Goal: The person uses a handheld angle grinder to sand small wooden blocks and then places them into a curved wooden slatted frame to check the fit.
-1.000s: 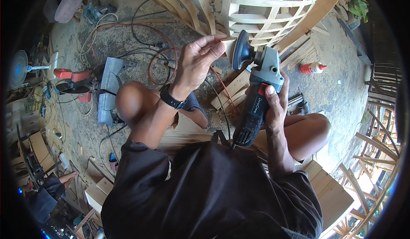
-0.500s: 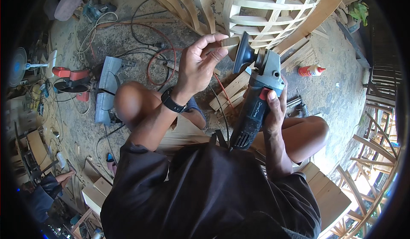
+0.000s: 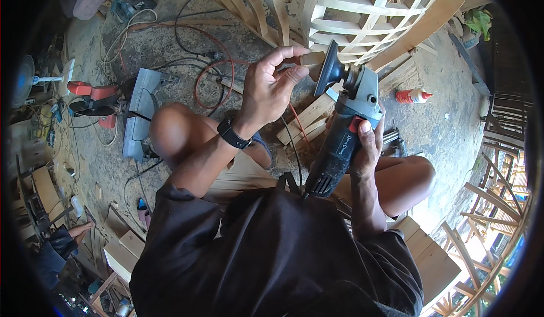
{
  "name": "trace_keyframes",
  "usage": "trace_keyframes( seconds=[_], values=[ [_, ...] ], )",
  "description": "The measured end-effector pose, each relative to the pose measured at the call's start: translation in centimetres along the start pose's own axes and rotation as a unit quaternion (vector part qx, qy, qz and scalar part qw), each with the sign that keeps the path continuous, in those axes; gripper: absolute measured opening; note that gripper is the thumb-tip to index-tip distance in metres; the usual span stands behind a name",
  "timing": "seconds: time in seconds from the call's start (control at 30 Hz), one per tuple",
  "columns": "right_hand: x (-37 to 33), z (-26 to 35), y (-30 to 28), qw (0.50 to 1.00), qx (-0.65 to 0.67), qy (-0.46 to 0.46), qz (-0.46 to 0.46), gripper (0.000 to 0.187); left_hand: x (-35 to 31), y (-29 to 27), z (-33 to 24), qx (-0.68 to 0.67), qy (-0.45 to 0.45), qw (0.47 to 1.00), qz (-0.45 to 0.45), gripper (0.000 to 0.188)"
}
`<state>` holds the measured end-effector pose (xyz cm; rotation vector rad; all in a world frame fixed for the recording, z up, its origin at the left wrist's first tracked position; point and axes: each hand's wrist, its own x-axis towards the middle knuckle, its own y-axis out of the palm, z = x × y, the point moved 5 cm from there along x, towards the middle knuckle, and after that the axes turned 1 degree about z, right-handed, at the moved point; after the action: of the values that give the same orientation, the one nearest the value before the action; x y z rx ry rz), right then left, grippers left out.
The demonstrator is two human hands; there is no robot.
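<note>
My left hand (image 3: pixel 271 84) pinches a small wooden block (image 3: pixel 313 60) between thumb and fingers, its far face against the round black disc (image 3: pixel 327 70) of an angle grinder. Whether the block presses on the disc or just clears it, I cannot tell. Around the body of the angle grinder (image 3: pixel 339 147) is my right hand (image 3: pixel 367 147), its thumb lying beside the red switch. The tool is held upright over my lap, disc end away from me, and its cord end rests near my shirt. My right fingers are mostly hidden behind it.
Curved slatted wooden frame (image 3: pixel 362 25) stands ahead. Wooden offcuts (image 3: pixel 309 118) lie beyond my legs. A red and white glue bottle (image 3: pixel 412 96) lies at the right. Cables and a red hose (image 3: pixel 198 93) cross the floor. Left stands a cut-off saw (image 3: pixel 93 99); another person (image 3: pixel 59 249) sits lower left.
The grinder and the wooden block have shifted slightly to the right together. Both hands keep their grip, and the view has turned a little.
</note>
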<state>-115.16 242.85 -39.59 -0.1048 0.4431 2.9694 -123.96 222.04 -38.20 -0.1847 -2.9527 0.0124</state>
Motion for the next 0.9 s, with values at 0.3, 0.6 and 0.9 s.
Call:
trace_keyframes(
  seconds=[0.3, 0.6, 0.9],
  values=[
    [0.3, -1.6, -1.3, 0.999, 0.000, -0.026, 0.024, 0.076, 0.0, -0.1, -0.3, 0.001, -0.018, 1.000, 0.005, 0.032],
    [0.1, -0.7, -0.2, 0.999, 0.042, 0.006, 0.029, 0.084, -0.1, -0.1, 0.1, -0.011, -0.012, 1.000, 0.001, 0.033],
    [0.1, 0.5, 0.6, 0.998, 0.053, 0.008, 0.010, 0.083, -0.1, 0.0, -0.4, 0.010, -0.003, 1.000, -0.004, 0.032]
  ],
)
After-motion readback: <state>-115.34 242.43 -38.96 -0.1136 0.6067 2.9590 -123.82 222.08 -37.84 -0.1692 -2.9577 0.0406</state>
